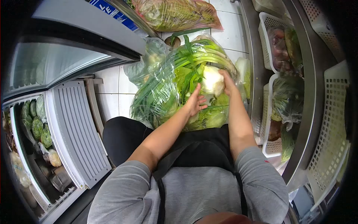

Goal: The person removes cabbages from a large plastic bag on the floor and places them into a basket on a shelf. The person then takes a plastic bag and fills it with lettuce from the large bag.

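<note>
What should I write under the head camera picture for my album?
A right hand cups a pale leafy vegetable, the left hand open beside it, over bagged greens on white floor tiles.

The white tiled floor (108, 80) carries the nearest load. Below the right hand (229, 83) and left hand (195, 102), clear plastic with leafy greens and long green stalks (154, 99) spreads over the tiles, reaching left of the grip. Farther ahead of the grip, 1 plastic-wrapped bundle (175, 15) lies on the floor. Right of the grip, a lower metal shelf (256, 74) bears 2 white baskets (265, 41) in line.
</note>
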The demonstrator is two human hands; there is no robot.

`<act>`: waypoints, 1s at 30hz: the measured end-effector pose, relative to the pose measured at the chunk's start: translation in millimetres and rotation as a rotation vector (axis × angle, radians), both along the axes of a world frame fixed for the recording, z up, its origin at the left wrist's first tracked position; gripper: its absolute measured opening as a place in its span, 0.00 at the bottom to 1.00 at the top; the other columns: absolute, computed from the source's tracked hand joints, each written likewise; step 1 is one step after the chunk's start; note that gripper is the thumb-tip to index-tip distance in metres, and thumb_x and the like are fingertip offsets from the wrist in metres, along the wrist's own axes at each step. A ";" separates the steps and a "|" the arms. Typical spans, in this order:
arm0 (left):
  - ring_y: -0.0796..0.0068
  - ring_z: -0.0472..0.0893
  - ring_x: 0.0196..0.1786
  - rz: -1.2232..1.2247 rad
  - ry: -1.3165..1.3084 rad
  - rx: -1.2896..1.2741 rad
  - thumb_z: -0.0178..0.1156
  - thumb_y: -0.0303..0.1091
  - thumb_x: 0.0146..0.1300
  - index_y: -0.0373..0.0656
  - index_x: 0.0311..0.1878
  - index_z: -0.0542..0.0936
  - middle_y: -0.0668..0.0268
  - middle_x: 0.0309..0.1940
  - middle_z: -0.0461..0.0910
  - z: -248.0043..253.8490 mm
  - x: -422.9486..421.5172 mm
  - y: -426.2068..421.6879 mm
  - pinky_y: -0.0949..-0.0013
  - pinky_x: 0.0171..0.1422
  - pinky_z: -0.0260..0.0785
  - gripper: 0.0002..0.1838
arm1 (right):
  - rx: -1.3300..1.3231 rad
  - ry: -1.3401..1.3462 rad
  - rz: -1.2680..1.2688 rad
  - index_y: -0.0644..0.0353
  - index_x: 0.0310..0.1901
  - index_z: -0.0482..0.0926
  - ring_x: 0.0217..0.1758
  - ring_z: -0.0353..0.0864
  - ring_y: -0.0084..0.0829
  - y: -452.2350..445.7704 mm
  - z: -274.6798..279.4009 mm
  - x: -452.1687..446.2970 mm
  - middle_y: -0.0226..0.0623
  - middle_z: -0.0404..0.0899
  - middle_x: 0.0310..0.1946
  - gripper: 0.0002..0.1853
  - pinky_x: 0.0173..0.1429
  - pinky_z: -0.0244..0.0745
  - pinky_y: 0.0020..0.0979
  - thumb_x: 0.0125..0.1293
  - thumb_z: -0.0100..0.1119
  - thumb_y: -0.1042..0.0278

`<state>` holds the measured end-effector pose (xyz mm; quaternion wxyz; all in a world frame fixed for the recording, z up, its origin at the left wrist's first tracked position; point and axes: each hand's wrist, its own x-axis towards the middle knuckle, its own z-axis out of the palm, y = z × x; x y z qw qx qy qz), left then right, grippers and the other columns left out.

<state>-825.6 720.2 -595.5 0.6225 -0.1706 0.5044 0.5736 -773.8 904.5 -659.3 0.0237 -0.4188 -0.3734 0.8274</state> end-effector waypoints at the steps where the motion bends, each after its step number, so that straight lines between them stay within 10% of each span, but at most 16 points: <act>1: 0.56 0.56 0.63 0.040 -0.030 -0.035 0.46 0.70 0.51 0.51 0.67 0.42 0.49 0.63 0.48 0.2 -2.9 5.0 0.55 0.55 0.61 0.48 | 0.007 -0.001 -0.003 0.59 0.51 0.65 0.49 0.70 0.36 -9.9 8.8 6.8 0.40 0.70 0.47 0.30 0.51 0.67 0.34 0.50 0.59 0.50; 5: 0.61 0.66 0.57 0.080 -0.182 0.116 0.42 0.72 0.51 0.52 0.61 0.61 0.60 0.57 0.65 8.6 -4.4 7.9 0.53 0.56 0.60 0.42 | 0.709 -0.175 0.207 0.60 0.50 0.62 0.51 0.67 0.37 -60.8 41.1 36.3 0.43 0.66 0.48 0.32 0.49 0.66 0.36 0.44 0.64 0.59; 9: 0.66 0.69 0.55 0.009 -0.195 0.116 0.43 0.69 0.53 0.53 0.58 0.66 0.65 0.53 0.70 3.5 7.9 -6.5 0.57 0.57 0.60 0.36 | 0.116 -0.276 -0.178 0.63 0.52 0.63 0.52 0.67 0.39 -53.1 57.3 32.7 0.47 0.65 0.49 0.35 0.52 0.65 0.35 0.46 0.63 0.52; 17: 0.67 0.66 0.58 -0.034 -0.167 0.014 0.51 0.55 0.56 0.52 0.61 0.61 0.67 0.57 0.66 51.4 53.0 -27.0 0.58 0.58 0.58 0.31 | 0.268 -0.168 -0.073 0.69 0.53 0.65 0.52 0.68 0.37 -70.2 85.0 78.6 0.48 0.59 0.52 0.34 0.47 0.71 0.32 0.48 0.62 0.54; 21: 0.67 0.64 0.61 -0.052 -0.245 0.505 0.60 0.48 0.52 0.47 0.62 0.59 0.66 0.58 0.65 100.5 50.8 -41.1 0.55 0.63 0.55 0.36 | 1.027 -0.227 0.024 0.66 0.53 0.66 0.54 0.65 0.36 -77.1 196.8 89.1 0.43 0.61 0.46 0.30 0.54 0.65 0.32 0.50 0.63 0.60; 27: 0.66 0.67 0.58 -0.176 0.125 0.735 0.68 0.66 0.24 0.44 0.62 0.58 0.63 0.57 0.65 191.6 -2.4 -11.6 0.58 0.62 0.61 0.59 | 1.380 0.173 0.147 0.57 0.60 0.62 0.57 0.60 0.41 -87.6 363.0 87.9 0.45 0.59 0.52 0.35 0.61 0.57 0.34 0.49 0.63 0.59; 30: 0.61 0.64 0.61 -0.136 0.120 0.965 0.70 0.59 0.30 0.42 0.64 0.55 0.60 0.60 0.62 222.8 -30.8 6.4 0.56 0.64 0.58 0.58 | 1.314 0.317 0.336 0.56 0.62 0.58 0.64 0.54 0.42 -96.2 410.1 134.3 0.45 0.52 0.62 0.32 0.64 0.53 0.37 0.58 0.56 0.58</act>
